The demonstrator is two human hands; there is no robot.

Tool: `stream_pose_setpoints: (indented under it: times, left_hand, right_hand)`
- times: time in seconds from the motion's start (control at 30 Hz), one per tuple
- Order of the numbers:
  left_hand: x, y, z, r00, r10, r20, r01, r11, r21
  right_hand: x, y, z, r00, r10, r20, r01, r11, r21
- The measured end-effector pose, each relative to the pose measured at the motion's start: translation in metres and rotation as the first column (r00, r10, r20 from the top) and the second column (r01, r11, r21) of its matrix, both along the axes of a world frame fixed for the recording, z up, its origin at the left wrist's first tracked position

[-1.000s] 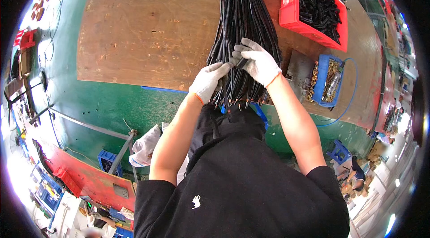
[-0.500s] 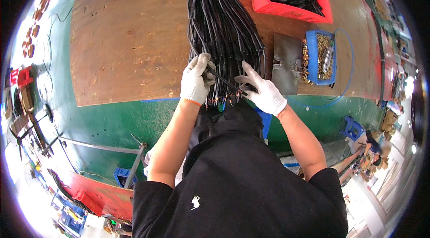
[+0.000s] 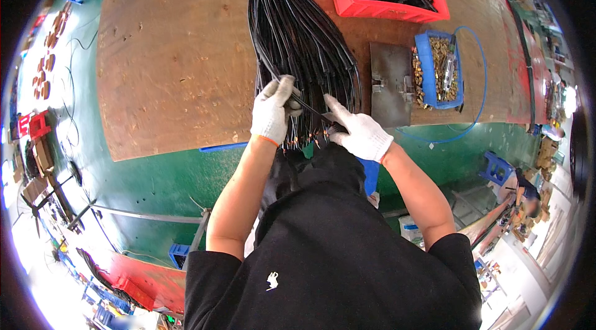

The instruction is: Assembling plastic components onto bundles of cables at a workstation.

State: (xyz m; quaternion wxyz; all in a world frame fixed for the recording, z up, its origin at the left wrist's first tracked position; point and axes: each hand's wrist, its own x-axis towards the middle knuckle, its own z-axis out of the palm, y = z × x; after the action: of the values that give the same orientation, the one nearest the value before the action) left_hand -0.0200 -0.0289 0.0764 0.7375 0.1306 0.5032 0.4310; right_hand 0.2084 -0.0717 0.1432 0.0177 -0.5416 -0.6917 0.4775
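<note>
A thick bundle of black cables (image 3: 301, 38) lies over the table and hangs toward me, with the bared, coloured wire ends (image 3: 308, 140) at the table's near edge. My left hand (image 3: 273, 109), in a white glove, is closed on one black cable (image 3: 305, 105) lifted a little above the others. That cable slants down to the right toward my gloved right hand (image 3: 360, 132). There the thumb and fingers pinch its end, and the index finger reaches up along the bundle. The fingertips partly hide the cable's tip.
A red bin (image 3: 391, 12) of short black parts stands at the back right. Nearer is a blue tray (image 3: 439, 104) of small brass-coloured parts with a pen-like tool on top. Beside it lies a dark metal plate (image 3: 390, 91). A blue hose (image 3: 485, 75) curves around the tray.
The view has shifted slightly, so bins and bundle sit further left. My right hand's fingers have drawn closer together around the cable's end; my left hand keeps its hold.
</note>
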Motion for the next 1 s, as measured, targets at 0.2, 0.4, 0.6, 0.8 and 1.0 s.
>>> stream_pose_setpoints:
  times: [0.2,0.4,0.6,0.8,1.0]
  left_hand:
    - [-0.005,0.013,0.002,0.972,-0.199,-0.127,0.194,0.98,-0.052]
    - [0.005,-0.012,-0.019,0.91,-0.294,-0.294,0.296,0.955,-0.039]
    - [0.021,-0.061,-0.01,0.995,-0.022,-0.098,0.014,0.997,-0.077]
    - [0.013,-0.073,0.0,0.935,0.061,0.348,-0.033,0.996,-0.085]
    - [0.009,-0.069,0.024,0.877,-0.228,-0.423,0.319,0.935,0.158]
  right_hand:
    - [-0.018,0.017,-0.017,0.893,-0.269,-0.362,0.028,0.835,-0.55]
    - [-0.047,0.031,-0.048,0.758,-0.54,-0.367,0.153,0.693,-0.704]
    - [-0.081,0.059,-0.08,0.83,-0.509,-0.228,0.401,0.829,-0.388]
    - [-0.114,0.084,-0.073,0.796,-0.589,-0.143,0.514,0.781,-0.355]
    - [-0.126,0.164,-0.04,0.89,-0.258,0.376,0.168,0.952,0.256]
